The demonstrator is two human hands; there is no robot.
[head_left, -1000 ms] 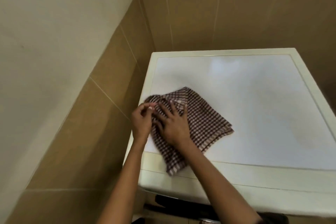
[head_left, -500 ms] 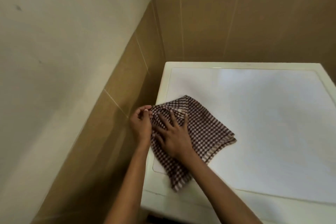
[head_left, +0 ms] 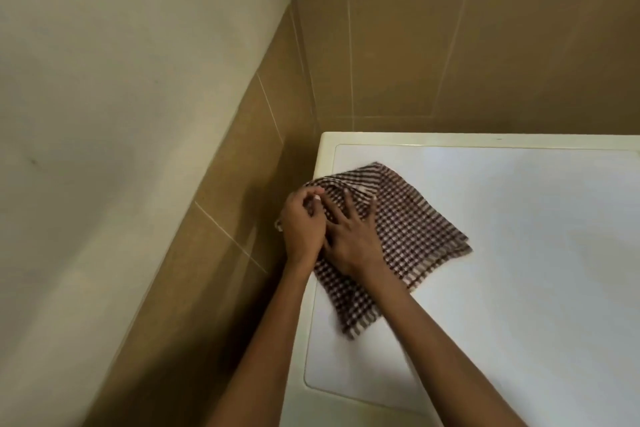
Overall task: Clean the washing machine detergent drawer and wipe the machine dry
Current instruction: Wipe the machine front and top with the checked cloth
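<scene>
A brown-and-white checked cloth (head_left: 412, 229) lies folded on the white top of the washing machine (head_left: 519, 253), near its left edge. My right hand (head_left: 349, 239) lies flat on the cloth with fingers spread, pressing it down. My left hand (head_left: 301, 222) is at the cloth's left corner, fingers curled and pinching the cloth's edge by the machine's rim. The detergent drawer is out of sight.
The machine stands in a corner: a brown-tiled wall (head_left: 221, 253) runs close along its left side and another tiled wall (head_left: 450, 55) behind it. A cream rim (head_left: 450, 139) frames the top panel. The panel stretches bare to the right of the cloth.
The view has shifted left and up, so the machine's front edge has left the frame. Both hands stay on the cloth at the left edge, the left hand drawn closer to the right.
</scene>
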